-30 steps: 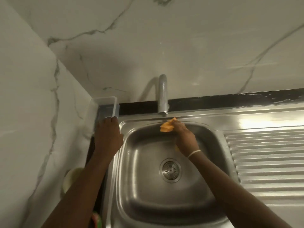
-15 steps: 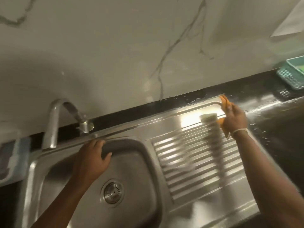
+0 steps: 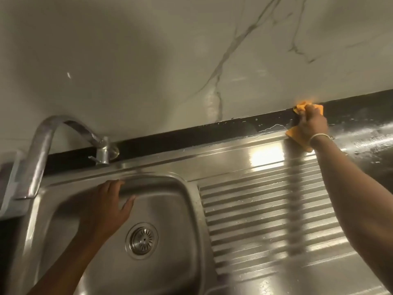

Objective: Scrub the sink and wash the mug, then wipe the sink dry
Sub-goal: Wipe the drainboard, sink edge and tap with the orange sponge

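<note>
Head view: right hand [image 3: 312,124] far out at the back right corner of the drainboard [image 3: 265,201], fingers closed over an orange cloth [image 3: 297,135] pressed against the dark ledge [image 3: 191,137] where it meets the marble wall [image 3: 170,60], water droplets on the ledge just beside it. Left hand [image 3: 106,209] open, palm flat, fingertips on the back rim of the steel sink [image 3: 170,209], holding nothing; drain [image 3: 141,241] just beside it, tap [image 3: 53,141] arching at left; no mug in sight.
</note>
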The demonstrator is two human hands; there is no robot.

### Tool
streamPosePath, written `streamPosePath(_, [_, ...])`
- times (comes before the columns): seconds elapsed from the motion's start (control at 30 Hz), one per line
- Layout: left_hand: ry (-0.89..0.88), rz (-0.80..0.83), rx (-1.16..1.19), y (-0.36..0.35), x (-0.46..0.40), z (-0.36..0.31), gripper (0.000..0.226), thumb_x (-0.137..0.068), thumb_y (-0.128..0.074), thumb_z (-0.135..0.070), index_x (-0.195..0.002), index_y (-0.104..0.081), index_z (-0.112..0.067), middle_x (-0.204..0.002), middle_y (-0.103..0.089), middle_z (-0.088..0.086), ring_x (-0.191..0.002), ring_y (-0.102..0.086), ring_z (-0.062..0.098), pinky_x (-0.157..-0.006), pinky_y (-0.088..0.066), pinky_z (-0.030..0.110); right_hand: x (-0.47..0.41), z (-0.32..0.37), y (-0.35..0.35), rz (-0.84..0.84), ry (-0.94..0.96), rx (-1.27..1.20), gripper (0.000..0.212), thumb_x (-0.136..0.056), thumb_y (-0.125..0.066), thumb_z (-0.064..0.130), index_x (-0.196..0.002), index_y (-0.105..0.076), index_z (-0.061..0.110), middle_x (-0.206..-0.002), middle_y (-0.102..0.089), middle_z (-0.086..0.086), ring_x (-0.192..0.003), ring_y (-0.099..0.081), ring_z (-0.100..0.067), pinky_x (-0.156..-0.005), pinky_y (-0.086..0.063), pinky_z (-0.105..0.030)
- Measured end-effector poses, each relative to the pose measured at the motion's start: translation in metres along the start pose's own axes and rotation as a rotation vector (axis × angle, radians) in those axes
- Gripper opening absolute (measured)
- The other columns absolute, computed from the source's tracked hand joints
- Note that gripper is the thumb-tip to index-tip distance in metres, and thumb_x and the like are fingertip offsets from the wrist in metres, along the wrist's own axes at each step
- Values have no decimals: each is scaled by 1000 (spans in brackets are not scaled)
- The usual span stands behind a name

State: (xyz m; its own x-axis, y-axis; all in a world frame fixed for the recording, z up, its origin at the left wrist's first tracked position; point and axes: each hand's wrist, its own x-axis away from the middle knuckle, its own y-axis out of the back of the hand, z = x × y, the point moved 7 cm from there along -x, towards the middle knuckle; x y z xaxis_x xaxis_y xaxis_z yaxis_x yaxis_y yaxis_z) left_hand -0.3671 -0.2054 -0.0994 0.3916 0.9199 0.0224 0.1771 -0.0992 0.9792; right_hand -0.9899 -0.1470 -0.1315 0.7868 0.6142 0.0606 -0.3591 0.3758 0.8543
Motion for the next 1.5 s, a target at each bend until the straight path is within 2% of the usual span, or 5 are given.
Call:
streamPosePath(0.17, [4, -8, 24, -3, 5, -6, 56, -83, -46, -53, -116, -58, -9, -110, -64, 10, -98, -63, 29, -79, -52, 40, 32, 35, -31, -105, 130, 7, 21, -97, -45, 20, -113, -53, 8, -123, -51, -20, -103, -54, -41, -86, -45, -43])
streamPosePath(0.33, [33, -38, 36, 1, 10, -4, 48, -84, -56, -45, -116, -58, -9, -110, -63, 10, -97, -63, 29, -76, -54, 38, 74, 84, -65, -99, 208, -31, 12, -96, -48, 16, -105, -55, 14, -115, -56, -12, -98, -57, -35, -78, -45, -36])
streamPosePath(0.63, [62, -89, 62, 9, 24, 10, 42, -86, -63, -39, -116, -58, -10, -111, -63, 9, -98, -63, 28, -75, -54, 37, 183, 200, -142, 36, 437, -158, 22, -92, -58, 12, -112, -61, 21, -119, -60, -1, -108, -60, -24, -93, -54, -43])
streamPosePath(0.97, [156, -85, 106, 10, 66, 44, 45, -86, -67, -39, -119, -57, -11, -114, -60, 7, -101, -61, 24, -79, -53, 35, 261, 296, -202, 274, 576, -181, 39, -103, -46, 18, -142, -52, 16, -148, -51, -7, -137, -47, -27, -112, -37, -37])
streamPosePath(1.5, [269, -6, 129, 19, 103, 68, 48, -90, -60, -43, -129, -52, -15, -124, -58, 2, -114, -55, 20, -90, -49, 34, 315, 346, -227, 690, 930, -131, 38, -102, -49, 17, -139, -58, 20, -118, -68, -21, -103, -64, -41, -87, -46, -34])
